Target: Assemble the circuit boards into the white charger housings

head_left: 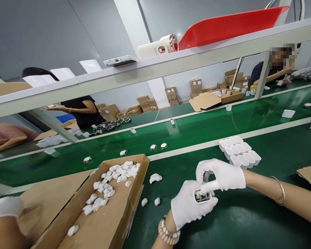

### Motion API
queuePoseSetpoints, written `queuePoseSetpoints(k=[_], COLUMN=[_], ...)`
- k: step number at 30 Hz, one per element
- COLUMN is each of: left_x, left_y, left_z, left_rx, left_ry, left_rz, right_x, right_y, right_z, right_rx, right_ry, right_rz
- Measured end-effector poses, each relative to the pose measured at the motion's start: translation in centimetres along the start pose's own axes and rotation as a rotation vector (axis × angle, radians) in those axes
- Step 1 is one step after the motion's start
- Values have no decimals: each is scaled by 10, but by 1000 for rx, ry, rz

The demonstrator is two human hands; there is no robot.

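Observation:
My left hand [186, 204], in a white glove, is wrapped round a small white plastic case [202, 201] with its open side up. Dark and yellowish electronic parts show inside the case. Over it, my right hand [224, 174], also gloved, has its fingers curled and the tips at the far rim of the opening. Whether those fingertips pinch anything is hidden. On the green table left of my hands lie loose white lumps, among them a long one [155, 178]. Behind my right hand stand rows of open white cases [239, 149].
A cardboard tray [116, 211] with many white pieces stands at left. Small assemblies [153, 147] lie on the green conveyor [186, 129] beyond. Overhead runs a shelf [155, 69] bearing a red scoop-like tray [233, 27]. Other people sit along the line; a co-worker's glove [5, 206] is at left.

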State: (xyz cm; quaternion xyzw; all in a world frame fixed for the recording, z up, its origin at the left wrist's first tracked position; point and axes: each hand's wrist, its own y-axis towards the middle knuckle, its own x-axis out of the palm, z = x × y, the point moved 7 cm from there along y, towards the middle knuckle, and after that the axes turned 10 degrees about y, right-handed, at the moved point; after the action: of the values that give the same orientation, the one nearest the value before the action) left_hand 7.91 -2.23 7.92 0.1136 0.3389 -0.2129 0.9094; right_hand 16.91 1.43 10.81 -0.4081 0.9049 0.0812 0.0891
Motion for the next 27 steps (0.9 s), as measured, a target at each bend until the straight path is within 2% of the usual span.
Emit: queuePoseSetpoints(k=[4, 11, 15, 17, 21, 24, 27], left_x=[5, 12, 4, -1, -7, -6, -1], left_y=[1, 3, 3, 4, 9, 14, 18], left_z=[2, -2, 5, 5, -2, -14, -34], left_rx=[45, 42, -8, -57, -89, -56, -87], left_ry=[-38, -23, 24, 23, -85, -273, -437], left_rz=[-33, 0, 20, 29, 116, 182, 240], right_x=[6, 17, 1, -8, -1, 7, -2], right_y=[2, 3, 3, 2, -1, 0, 4], right_z=[4, 0, -2, -7, -19, -14, -13], right_rx=[-24, -136, -51, -60, -176, -105, -86], right_ry=[-74, -364, -180, -111, -280, -468, -455], right_rz=[-2, -23, -63, -65, -114, -27, 103])
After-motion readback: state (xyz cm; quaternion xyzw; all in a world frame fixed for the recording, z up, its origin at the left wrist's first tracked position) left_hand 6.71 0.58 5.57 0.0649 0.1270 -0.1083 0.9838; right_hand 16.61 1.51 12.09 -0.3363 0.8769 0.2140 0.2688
